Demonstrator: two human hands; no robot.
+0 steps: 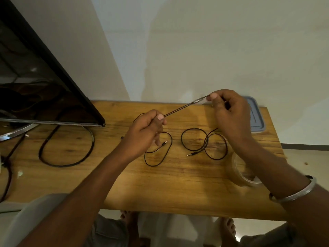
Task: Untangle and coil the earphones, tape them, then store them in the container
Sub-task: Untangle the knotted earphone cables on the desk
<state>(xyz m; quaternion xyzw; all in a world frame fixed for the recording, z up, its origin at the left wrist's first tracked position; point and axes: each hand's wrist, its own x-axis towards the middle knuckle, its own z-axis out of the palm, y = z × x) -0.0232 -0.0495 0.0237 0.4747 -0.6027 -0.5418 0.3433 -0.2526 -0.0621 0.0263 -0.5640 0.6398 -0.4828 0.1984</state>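
Black earphone cables [185,108] stretch taut and blurred between my two hands above the wooden table [178,184]. My left hand [145,131] pinches the lower end of that stretch. My right hand [229,113] pinches the upper end. Loose loops of cable [204,141] lie on the table below my right hand, with a jack plug [191,154] at their end. Another loop [158,154] with a second jack plug [165,143] lies under my left hand. A clear tape roll [245,177] sits partly behind my right forearm. The grey-blue container [256,118] stands behind my right hand.
A dark monitor [35,77] on a chrome stand [14,132] fills the table's left side, with a thick black power cable [71,150] looped beside it. A white wall stands directly behind the table. My feet show below the front edge.
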